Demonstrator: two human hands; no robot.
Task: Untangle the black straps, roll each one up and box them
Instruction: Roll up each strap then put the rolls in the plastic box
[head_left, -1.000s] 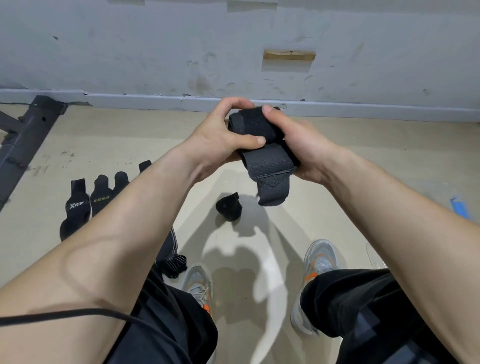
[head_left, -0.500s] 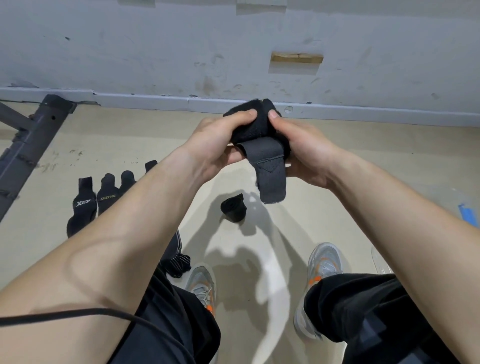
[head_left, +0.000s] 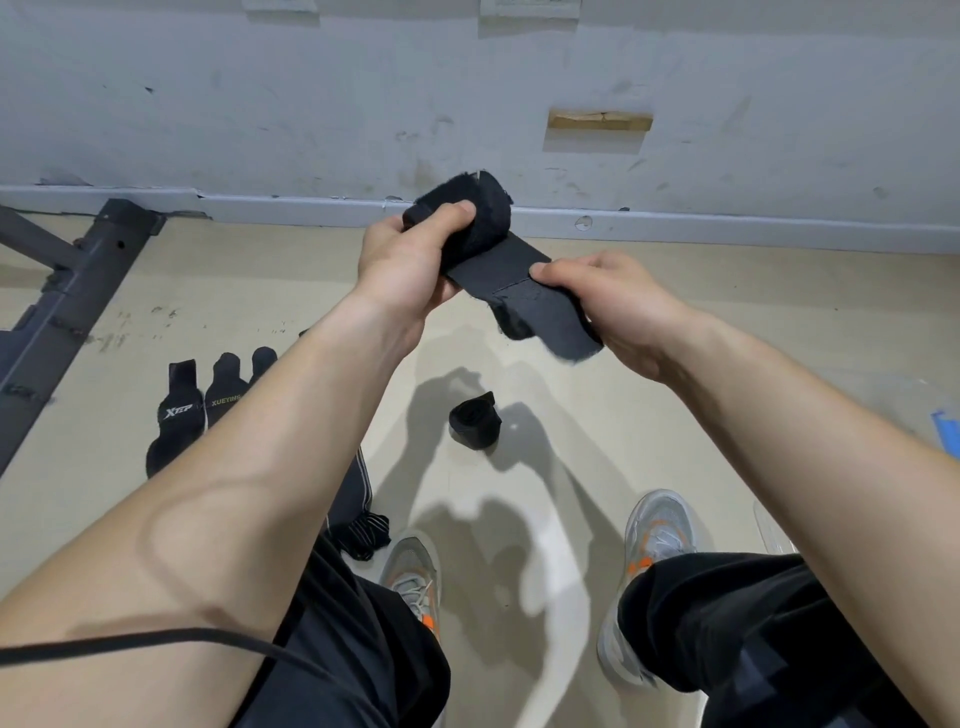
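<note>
1. Head view, grip. The left hand (head_left: 410, 254) has its fingers (head_left: 457, 212) curled over the wound part of a black strap (head_left: 498, 270), clamped on the roll (head_left: 483, 200). The right hand (head_left: 618, 301) pinches the free tail (head_left: 550, 322) between thumb and fingers. The strap is held in the air, above the floor (head_left: 727, 374) and in front of the wall.
2. Head view, risk of slack. The tail runs flat between the hands. If the right hand eases off, the outer turns would likely loosen and the roll would spring open.
3. Head view, risk of skew. A tail fed at an angle may wind into a cone, which would probably not stay closed or pack neatly.
4. Head view, other straps. One finished roll (head_left: 474, 421) lies on the floor between the person's feet and the hands. Several unrolled black pieces (head_left: 179, 415) lie well to the left, near a dark metal frame (head_left: 67, 291).
5. Head view, containers. No box can be plainly made out. A clear edge (head_left: 774, 525) beside the right shoe may belong to one – I cannot tell, and no contents show.
</note>
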